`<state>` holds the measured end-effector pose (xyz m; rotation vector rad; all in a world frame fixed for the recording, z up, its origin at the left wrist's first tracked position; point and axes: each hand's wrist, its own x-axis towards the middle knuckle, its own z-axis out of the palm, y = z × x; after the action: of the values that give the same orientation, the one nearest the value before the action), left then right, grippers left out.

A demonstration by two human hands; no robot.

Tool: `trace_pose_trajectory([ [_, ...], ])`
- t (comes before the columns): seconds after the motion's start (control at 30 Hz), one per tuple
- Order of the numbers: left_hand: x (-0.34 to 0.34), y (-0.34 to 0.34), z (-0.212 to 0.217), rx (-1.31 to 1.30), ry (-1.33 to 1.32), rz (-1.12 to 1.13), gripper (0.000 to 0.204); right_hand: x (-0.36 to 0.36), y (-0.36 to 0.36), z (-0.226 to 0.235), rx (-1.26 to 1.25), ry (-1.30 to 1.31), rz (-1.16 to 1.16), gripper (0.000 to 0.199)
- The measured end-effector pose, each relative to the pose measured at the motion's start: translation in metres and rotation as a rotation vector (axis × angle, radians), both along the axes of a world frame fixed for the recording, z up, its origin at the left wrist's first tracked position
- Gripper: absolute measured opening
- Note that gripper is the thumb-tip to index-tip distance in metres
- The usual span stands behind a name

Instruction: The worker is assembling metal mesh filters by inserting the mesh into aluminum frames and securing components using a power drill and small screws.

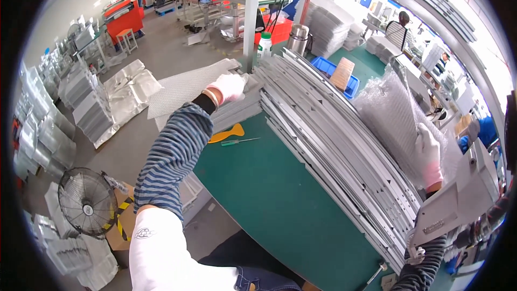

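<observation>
My left hand (228, 87), in a white glove with a striped sleeve, reaches out to the far left end of the green bench (264, 183) and grips the edge of a flat grey perforated sheet (188, 86) lying on a stack. My right hand (429, 153), also gloved, presses on a bubble-wrapped panel (390, 113) at the right. Between the hands a long row of grey metal strips (334, 140) lies across the bench.
A yellow scraper (229, 133) and a green-handled screwdriver (237, 141) lie on the bench. A blue bin (328, 67), a bottle (264, 44) and a steel flask (298, 39) stand behind. A floor fan (86, 202), wrapped stacks and other people are around.
</observation>
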<state>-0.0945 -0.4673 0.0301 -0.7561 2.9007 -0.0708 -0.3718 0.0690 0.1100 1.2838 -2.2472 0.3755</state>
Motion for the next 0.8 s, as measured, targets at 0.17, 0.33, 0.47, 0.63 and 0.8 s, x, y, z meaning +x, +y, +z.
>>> trace_pose_trajectory([
  [0.17,0.038,-0.041,0.026,0.04,0.408,-0.202,0.078,0.029,-0.043,0.006,0.158,0.196,-0.136,0.042],
  [0.33,0.086,-0.054,0.115,-0.18,1.42,-0.103,0.05,-0.052,0.045,0.019,-0.038,-0.103,-0.405,0.045],
  [0.47,0.183,-0.067,0.189,-0.049,1.876,-0.2,0.06,-0.081,0.067,0.044,-0.247,0.185,-0.278,0.044],
  [0.63,0.184,0.051,0.219,-0.806,1.427,-0.45,0.056,-0.004,0.125,0.114,-0.105,0.74,-0.21,0.049],
  [0.8,0.236,0.216,0.211,-0.349,1.231,-0.297,0.06,0.145,0.299,0.123,-0.386,0.654,-0.728,0.03],
])
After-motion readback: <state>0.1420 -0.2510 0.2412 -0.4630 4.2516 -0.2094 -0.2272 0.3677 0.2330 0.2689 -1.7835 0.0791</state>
